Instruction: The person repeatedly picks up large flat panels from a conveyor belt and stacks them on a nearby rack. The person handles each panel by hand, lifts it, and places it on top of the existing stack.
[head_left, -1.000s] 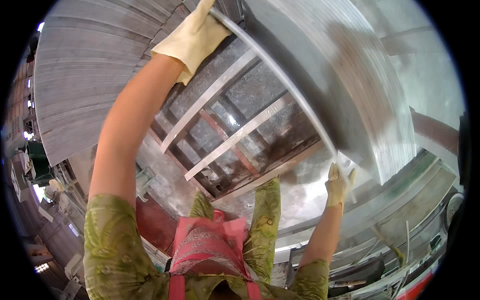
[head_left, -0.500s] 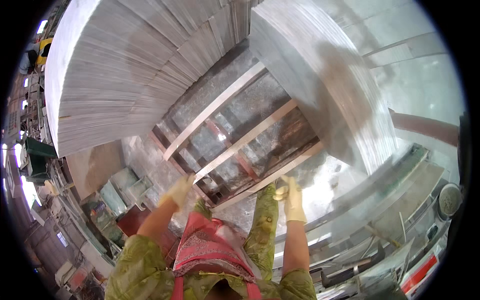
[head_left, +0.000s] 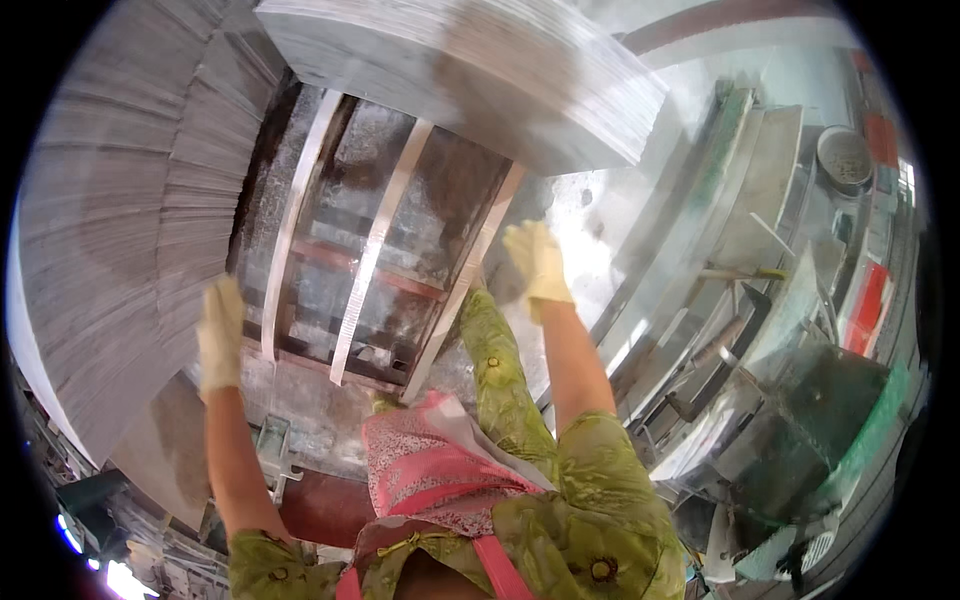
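My left hand [head_left: 220,335], in a cream glove, reaches forward beside the tall stack of grey sheets [head_left: 120,200] on the left. Its fingers are stretched out and nothing shows in them; whether it touches the stack I cannot tell. My right hand [head_left: 540,260], gloved alike, is raised with its fingers extended and holds nothing. A second stack of grey-white sheets [head_left: 450,80] stands just beyond it. Between my hands lies a low frame of reddish-brown metal [head_left: 330,255] with pale strips [head_left: 375,240] across it.
One of my legs [head_left: 495,350] stands by the frame's right edge. Long boards [head_left: 740,190], a round metal pan [head_left: 845,158] and assorted tools [head_left: 710,350] line the right side. A brown panel [head_left: 165,445] leans at the lower left, near a dark red surface [head_left: 325,508].
My view has turned to the right, so the stacks and frame shift left. My hands have spread farther apart and reach forward; the right fingers, bent before, are now extended.
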